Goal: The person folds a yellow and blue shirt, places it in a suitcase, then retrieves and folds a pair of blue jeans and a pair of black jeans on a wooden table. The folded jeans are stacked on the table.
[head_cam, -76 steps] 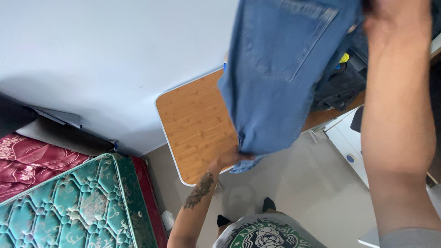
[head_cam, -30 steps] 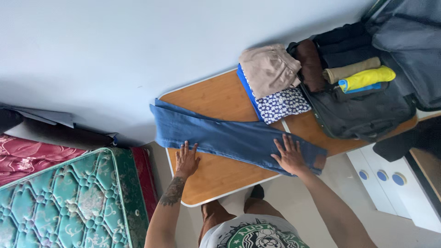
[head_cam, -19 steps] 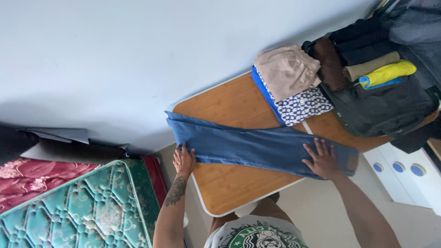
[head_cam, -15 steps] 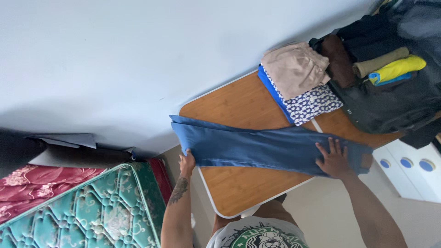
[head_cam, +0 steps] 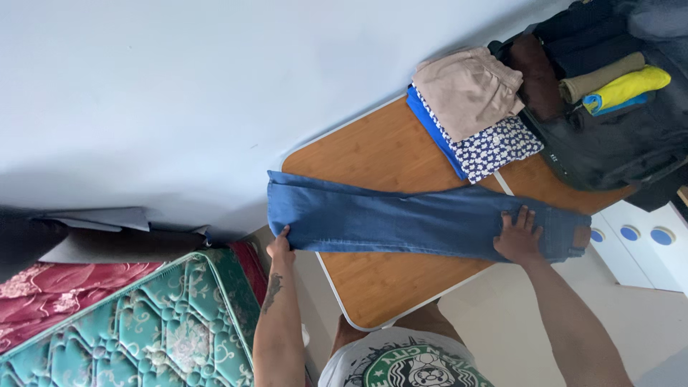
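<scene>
the jeans (head_cam: 401, 218) lie folded lengthwise across the wooden table (head_cam: 373, 287), and their leg end hangs out past the table's edge by the wall. i think that loose end could sag and drag the fold crooked, since nothing supports it but my left hand (head_cam: 281, 247). the waist end sits close to the table's other corner, so a careless tug might pull it off there too, or nudge the pile of folded clothes (head_cam: 473, 107) just behind it.

my left hand pinches the hem at the near corner, fingers closed on the denim, arm stretched forward. my right hand (head_cam: 517, 236) lies open and flat, fingers spread, pressing on the waist end, arm reaching out at an angle. a dark suitcase (head_cam: 616, 143) with rolled clothes sits beyond the pile.
</scene>
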